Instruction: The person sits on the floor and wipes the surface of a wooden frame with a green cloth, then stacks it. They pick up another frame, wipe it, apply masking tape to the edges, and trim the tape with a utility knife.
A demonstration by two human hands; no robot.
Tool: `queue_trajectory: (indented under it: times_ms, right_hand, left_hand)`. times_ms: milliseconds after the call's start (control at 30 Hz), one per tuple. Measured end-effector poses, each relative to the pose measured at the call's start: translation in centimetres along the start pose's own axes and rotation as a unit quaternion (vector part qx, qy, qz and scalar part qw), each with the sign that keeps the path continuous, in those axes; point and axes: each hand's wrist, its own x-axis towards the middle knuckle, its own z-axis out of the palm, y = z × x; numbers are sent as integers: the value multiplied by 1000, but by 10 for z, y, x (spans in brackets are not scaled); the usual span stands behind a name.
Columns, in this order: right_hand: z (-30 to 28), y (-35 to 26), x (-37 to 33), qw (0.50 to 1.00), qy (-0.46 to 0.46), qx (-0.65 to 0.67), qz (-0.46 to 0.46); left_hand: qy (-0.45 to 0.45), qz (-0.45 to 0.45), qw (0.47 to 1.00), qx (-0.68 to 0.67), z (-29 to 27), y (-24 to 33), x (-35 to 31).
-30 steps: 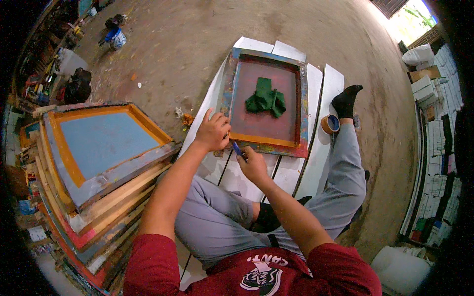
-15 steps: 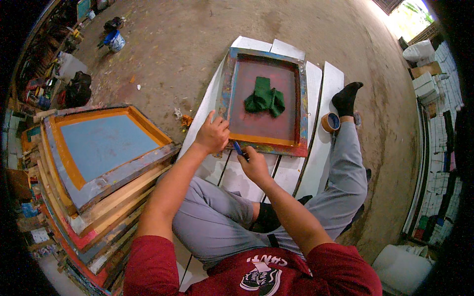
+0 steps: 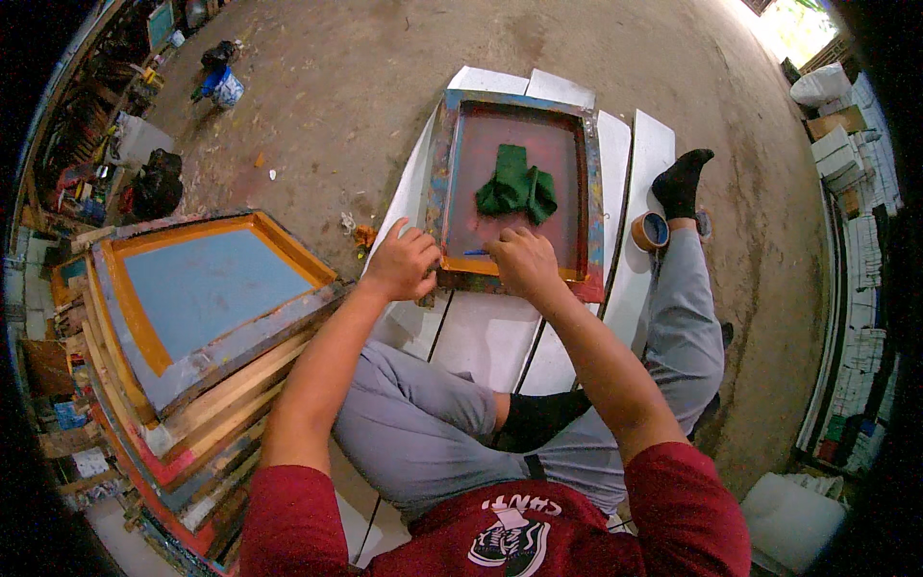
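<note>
A screen printing frame (image 3: 594,197) with paint-stained wooden sides and orange tape along its inner near edge lies on white planks before me. On its mesh rests a crumpled dark green cloth (image 3: 514,188). My right hand (image 3: 525,262) is closed on a slim blue tool (image 3: 475,252), perhaps a pen or cutter, pointing left over the near edge of the mesh; most of it is hidden by the fingers. My left hand (image 3: 404,262) curls at the frame's near left corner, its fingertips against the wood.
To my left stands a stack of wooden frames (image 3: 226,409), topped by a blue-meshed screen (image 3: 216,288). A roll of brown tape (image 3: 650,232) sits by my right foot. Farther off on the floor are a blue-and-white bucket (image 3: 227,88) and a black bag (image 3: 157,183).
My right hand has moved forward and right, from below the frame's near edge to over it, turning the blue tool leftward. My left hand has shifted slightly left, staying at the corner.
</note>
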Motion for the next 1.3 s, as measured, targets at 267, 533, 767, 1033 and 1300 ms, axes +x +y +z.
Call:
queue_trajectory:
  times_ms: [267,533,767,1033,1300]
  right_hand:
    - [15,-6,16,995,-96,0,-38]
    - [22,-13,35,992,-79,-10,-94]
    - [18,-14,41,990,-100,-26,-98]
    - [19,-15,47,988,-123,-22,-86]
    - [18,-15,52,985,-146,15,-90]
  left_hand:
    - [17,-2,998,-56,16,-4,-3]
    - [-7,20,998,-66,25,-16,-3]
    - [11,28,995,-93,20,-15,1]
    - [27,35,993,-106,23,-12,4]
    - [35,44,991,-123,25,-15,5]
